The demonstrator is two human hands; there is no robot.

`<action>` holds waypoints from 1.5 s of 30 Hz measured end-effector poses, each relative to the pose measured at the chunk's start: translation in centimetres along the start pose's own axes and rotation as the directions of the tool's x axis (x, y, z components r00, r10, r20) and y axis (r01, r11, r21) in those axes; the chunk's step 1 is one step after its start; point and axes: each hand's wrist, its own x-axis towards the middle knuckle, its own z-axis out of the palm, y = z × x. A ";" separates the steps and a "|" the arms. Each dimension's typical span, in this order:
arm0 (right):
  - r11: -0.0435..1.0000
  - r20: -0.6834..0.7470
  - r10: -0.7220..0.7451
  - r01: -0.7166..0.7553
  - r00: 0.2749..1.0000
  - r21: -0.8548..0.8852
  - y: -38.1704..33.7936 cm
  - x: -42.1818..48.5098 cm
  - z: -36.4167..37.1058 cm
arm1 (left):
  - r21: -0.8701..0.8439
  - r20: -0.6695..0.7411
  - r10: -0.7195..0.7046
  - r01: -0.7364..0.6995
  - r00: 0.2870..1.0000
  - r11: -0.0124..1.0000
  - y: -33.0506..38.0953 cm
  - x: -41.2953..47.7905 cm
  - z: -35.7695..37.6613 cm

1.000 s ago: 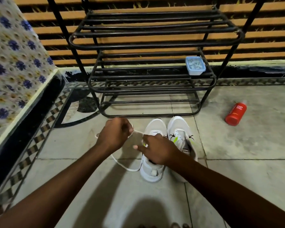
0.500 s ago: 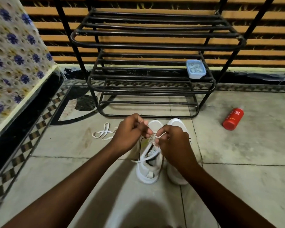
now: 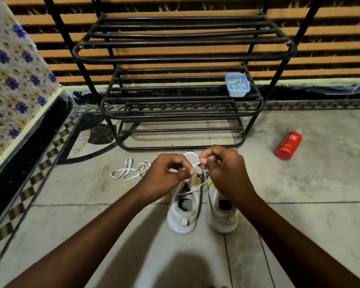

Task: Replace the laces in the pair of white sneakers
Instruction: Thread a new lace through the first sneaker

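Dim, warm indoor light through a wide-angle lens
A broad soft shadow lies on the floor (image 3: 187, 265) at bottom centre; the rack (image 3: 183, 58) bars bow outward toward the frame edges, the corners darken, and fine detail looks slightly soft.

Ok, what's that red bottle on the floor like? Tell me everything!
The bottle is red and looks like plastic, with white lettering on its side and a pale cap. It lies on its side on the tiled floor, cap end pointing away toward the wall, to the right of the black rack. Only the floor touches it.
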 end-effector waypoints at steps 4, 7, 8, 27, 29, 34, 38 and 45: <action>0.995 0.059 0.004 -0.010 0.998 0.104 0.9 0.4 0.6 | 0.151 -0.126 -0.028 0.047 0.992 0.987 -0.7 0.0 0.2; 0.995 0.064 -0.096 0.097 0.993 -0.002 1.2 0.8 1.0 | 0.255 -0.199 -0.011 0.062 0.980 0.965 -0.6 0.2 0.2; 0.992 0.075 -0.121 0.123 0.990 -0.015 1.2 0.8 1.1 | 0.270 -0.211 -0.017 0.075 0.977 0.960 -0.7 0.3 0.2; 0.723 0.200 -0.490 0.524 0.848 -0.450 1.6 0.5 1.3 | -0.058 -0.153 -0.184 0.177 0.971 0.983 -1.0 0.6 0.1; 0.690 0.183 -0.540 0.556 0.822 -0.464 1.8 0.5 1.5 | -0.089 -0.102 -0.204 0.196 0.974 0.977 -0.7 0.7 0.2; 0.702 0.139 -0.557 0.553 0.819 -0.448 2.1 0.8 1.7 | -0.202 -0.033 -0.291 0.279 0.956 0.939 -0.2 1.2 -0.5; 0.757 0.117 -0.526 0.527 0.842 -0.386 2.3 0.9 1.7 | -0.099 -0.041 -0.260 0.255 0.965 0.962 0.1 1.3 -0.5; 0.832 0.028 -0.478 0.463 0.878 -0.306 1.9 0.2 1.8 | -0.009 -0.165 -0.080 0.080 0.983 0.997 0.7 1.0 -0.3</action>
